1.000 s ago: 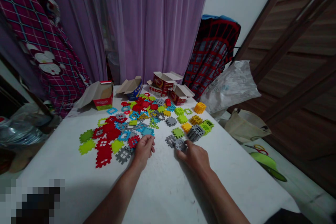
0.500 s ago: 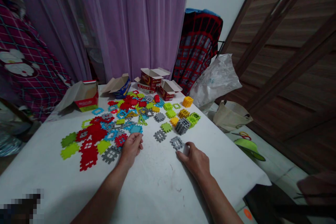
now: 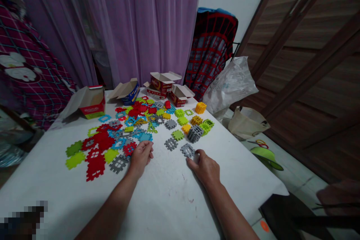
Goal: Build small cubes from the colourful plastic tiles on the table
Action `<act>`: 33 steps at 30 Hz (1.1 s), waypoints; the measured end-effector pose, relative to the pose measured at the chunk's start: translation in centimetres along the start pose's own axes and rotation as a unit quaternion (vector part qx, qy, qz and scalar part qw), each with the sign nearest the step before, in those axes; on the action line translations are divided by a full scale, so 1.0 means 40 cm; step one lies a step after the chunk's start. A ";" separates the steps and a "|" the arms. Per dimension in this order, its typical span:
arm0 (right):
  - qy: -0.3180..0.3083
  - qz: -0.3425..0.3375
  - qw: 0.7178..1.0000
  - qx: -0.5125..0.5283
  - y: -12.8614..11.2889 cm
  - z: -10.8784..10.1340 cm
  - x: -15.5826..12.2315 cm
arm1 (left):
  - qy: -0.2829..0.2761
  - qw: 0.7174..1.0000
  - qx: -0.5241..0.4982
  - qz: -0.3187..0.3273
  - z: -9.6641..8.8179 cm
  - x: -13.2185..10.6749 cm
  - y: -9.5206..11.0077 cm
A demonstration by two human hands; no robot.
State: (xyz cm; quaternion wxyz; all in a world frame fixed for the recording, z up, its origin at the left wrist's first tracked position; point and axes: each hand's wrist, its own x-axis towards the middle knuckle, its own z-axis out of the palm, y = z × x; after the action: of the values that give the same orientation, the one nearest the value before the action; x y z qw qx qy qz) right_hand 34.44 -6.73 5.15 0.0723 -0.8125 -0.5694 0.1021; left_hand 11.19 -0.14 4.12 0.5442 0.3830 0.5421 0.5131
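Note:
My left hand (image 3: 141, 156) rests on the table with its fingers curled in. Nothing shows in it. It lies beside a red window tile (image 3: 129, 149) and a grey window tile (image 3: 118, 163), both interlocking plastic building pieces. On the right, my right hand (image 3: 206, 167) has thumb and index finger apart at the near right corner of another grey window tile (image 3: 187, 150), which lies flat. The fingertips seem to touch its edge. Just beyond stand a grey stack of tiles (image 3: 195, 134) and a green stack (image 3: 207, 126). A grey lattice tile (image 3: 170, 143) lies between the hands.
Many loose coloured tiles (image 3: 105, 143) spread over the left and middle of the white table (image 3: 165, 202). Opened boxes (image 3: 131, 92) line the back edge. A yellow stack (image 3: 200, 107) stands back right. A cloth bag (image 3: 247, 123) is on the floor beyond the right edge.
My right hand has moved slightly left, closer in on the grey window tile, which has shifted a little. My left hand stays where it was.

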 end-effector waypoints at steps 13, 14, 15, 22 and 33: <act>0.020 -0.006 0.999 0.039 0.006 0.015 0.000 | 0.008 1.000 0.005 0.022 0.001 -0.026 0.004; 0.021 -0.001 0.999 0.043 0.008 0.015 -0.002 | 0.010 1.000 0.005 0.023 0.001 -0.028 0.004; 0.022 0.002 0.999 0.044 0.008 0.016 -0.004 | 0.012 1.000 0.004 0.024 0.000 -0.030 0.003; 0.025 0.008 1.000 0.012 -0.004 0.010 -0.010 | 0.019 0.999 0.001 0.027 -0.002 -0.031 0.000; 0.023 0.002 1.000 -0.018 -0.009 0.006 -0.002 | 0.009 1.000 0.002 0.029 -0.005 -0.033 0.001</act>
State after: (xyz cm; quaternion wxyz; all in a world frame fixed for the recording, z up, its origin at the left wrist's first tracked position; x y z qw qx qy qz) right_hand 34.02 -6.66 5.01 0.0705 -0.8171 -0.5674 0.0732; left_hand 11.13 -1.45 4.40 0.5232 0.3949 0.5373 0.5308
